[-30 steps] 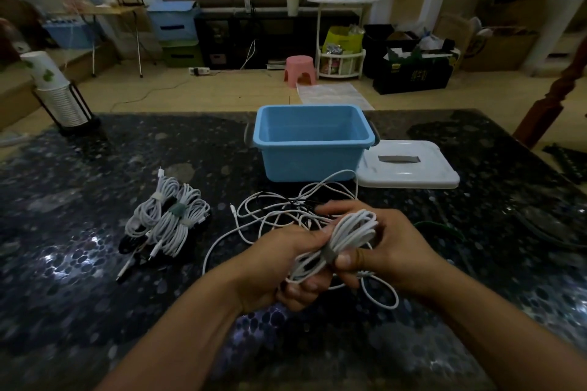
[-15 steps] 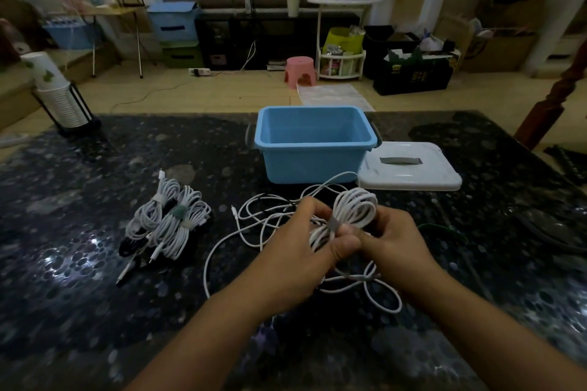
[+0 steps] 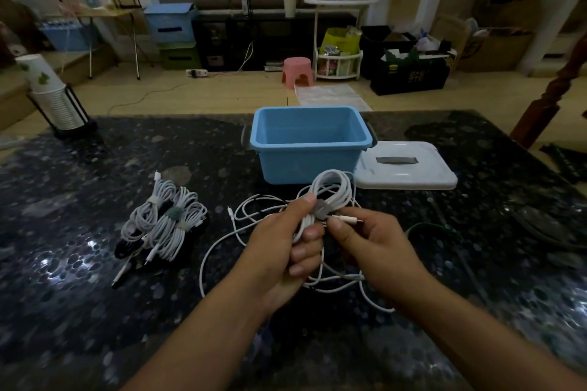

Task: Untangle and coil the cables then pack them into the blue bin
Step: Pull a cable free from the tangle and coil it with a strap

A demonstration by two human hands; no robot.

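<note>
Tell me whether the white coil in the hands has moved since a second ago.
Yes. The white coil has risen toward the blue bin; its top loop now overlaps the bin's front wall, where before it sat well below it.

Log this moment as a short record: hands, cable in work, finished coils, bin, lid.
left hand: grips the coiled white cable at its grey strap
right hand: pinches the cable's plug end
loose cables: tangled on the table under the hands
finished coils: strapped, lying left of the hands
blue bin: open, nothing visible inside
white lid: flat on the table, right of the bin
</note>
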